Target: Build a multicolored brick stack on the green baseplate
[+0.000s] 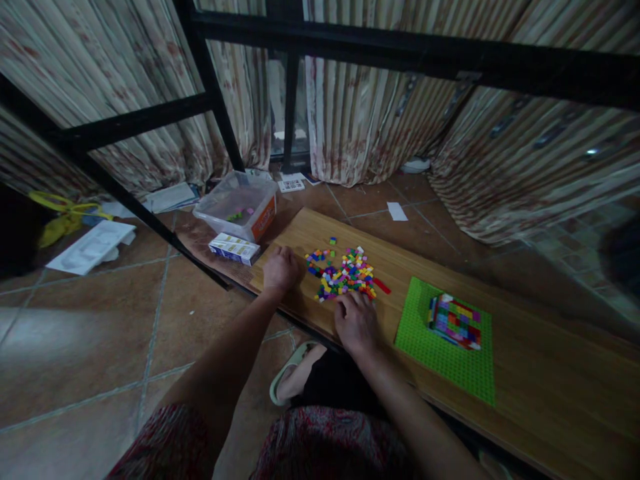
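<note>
A loose pile of small coloured toy bricks (353, 270) lies on the wooden bench top. My left hand (281, 270) rests on the wood to the left of the pile, its fingers curled into a fist; whatever may be inside is hidden. At the near edge of the pile, my right hand (356, 323) lies palm down, fingers slightly apart and their tips touching the bricks. A green baseplate (425, 333) sits farther right, carrying a many-coloured brick build (456, 321). One flat red piece (382, 286) lies right of the pile.
Left of the bench top (320, 227) stands a clear plastic tub (233, 200) with a few bricks inside. A blue and white box (234, 249) is in front of it. A white moulded tray (93, 247) lies on the tiled floor. Dark metal bars (400, 50) cross before striped curtains.
</note>
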Demonstrator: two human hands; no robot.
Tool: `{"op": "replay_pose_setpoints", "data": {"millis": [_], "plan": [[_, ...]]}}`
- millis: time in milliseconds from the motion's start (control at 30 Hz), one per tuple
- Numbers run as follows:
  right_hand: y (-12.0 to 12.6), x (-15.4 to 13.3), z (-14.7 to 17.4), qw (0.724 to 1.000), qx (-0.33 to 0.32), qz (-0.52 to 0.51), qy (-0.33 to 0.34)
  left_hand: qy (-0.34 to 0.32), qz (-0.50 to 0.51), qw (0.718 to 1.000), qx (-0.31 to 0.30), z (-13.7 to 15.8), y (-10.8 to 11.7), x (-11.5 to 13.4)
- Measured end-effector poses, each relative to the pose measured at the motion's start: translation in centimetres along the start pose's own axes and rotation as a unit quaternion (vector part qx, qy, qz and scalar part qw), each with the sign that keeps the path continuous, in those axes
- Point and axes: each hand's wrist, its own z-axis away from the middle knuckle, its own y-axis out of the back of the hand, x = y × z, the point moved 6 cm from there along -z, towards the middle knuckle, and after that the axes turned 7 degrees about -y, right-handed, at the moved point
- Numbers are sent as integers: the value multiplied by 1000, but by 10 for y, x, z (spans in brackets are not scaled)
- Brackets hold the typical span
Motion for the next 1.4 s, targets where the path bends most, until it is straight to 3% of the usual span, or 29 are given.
{"op": "replay_pose_setpoints", "data": {"millis": [233,633,833,1067,1400], "plan": [[-6,-21,-3,998,-21,-24,45,-5,1,1000,5,0,1,1],[-5,-18,0,997,-31,30,58,-12,-9,1000,13,-1,0,0],[5,-14,6,999,-13,17,25,-12,-11,1000,18,-1,1,-1],[-6,-21,-5,997,0,73,-32,-12,-16,1000,15,-1,0,-2],[-2,-17,1,999,-19,31,-9,-10,-8,1000,23,0,-1,-2]]}}
